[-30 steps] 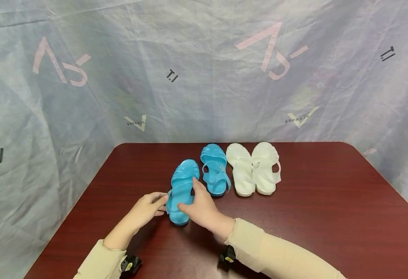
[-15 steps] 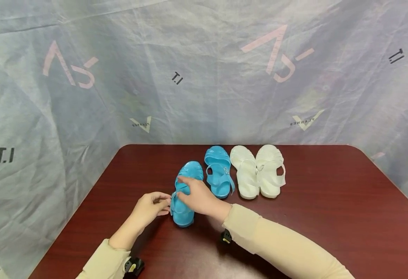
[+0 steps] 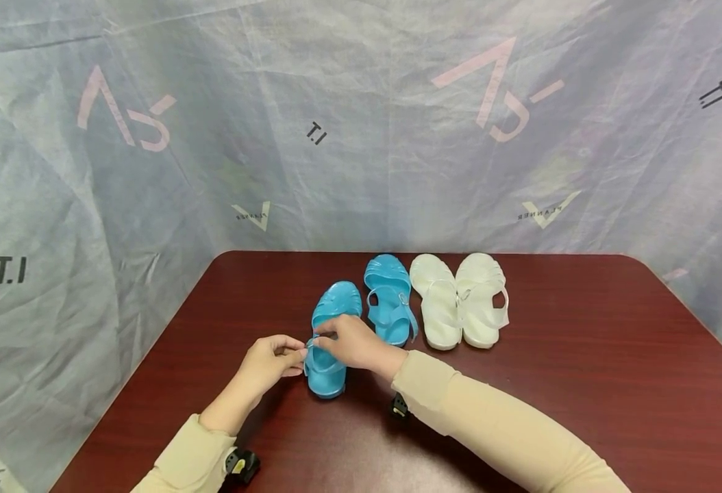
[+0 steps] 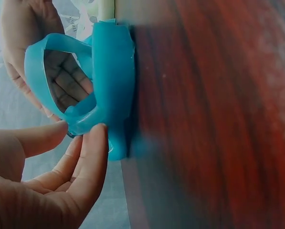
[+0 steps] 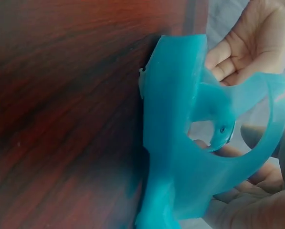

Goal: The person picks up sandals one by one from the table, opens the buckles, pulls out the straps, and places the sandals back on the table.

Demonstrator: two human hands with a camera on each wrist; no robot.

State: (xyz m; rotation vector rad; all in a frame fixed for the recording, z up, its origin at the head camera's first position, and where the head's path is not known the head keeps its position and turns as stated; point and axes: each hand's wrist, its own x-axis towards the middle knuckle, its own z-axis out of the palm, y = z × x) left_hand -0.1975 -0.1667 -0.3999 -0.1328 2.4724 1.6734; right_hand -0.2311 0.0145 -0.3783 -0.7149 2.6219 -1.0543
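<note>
A blue jelly sandal (image 3: pixel 338 298) lies toe away on the table, its heel strap (image 4: pixel 36 67) arching over the footbed. At its left side my left hand (image 3: pixel 265 363) pinches the strap's buckle area between thumb and fingers. My right hand (image 3: pixel 357 344) reaches across the sandal from the right, thumb and forefinger gripping the strap by the small buckle (image 5: pixel 223 130). The right hand's fingertips are partly hidden behind the strap in the right wrist view. To the right lies a second blue sandal (image 3: pixel 388 274), its strap end hanging loose.
Two white sandals (image 3: pixel 433 277) lie side by side right of the blue ones, toes toward the back edge. The dark red wooden table (image 3: pixel 583 342) extends to both sides. A grey printed cloth (image 3: pixel 361 137) hangs behind it.
My right hand has moved from the sandal's right side across to the strap and buckle on the left, its fingertips drawing together. The left hand stays at the left side.
</note>
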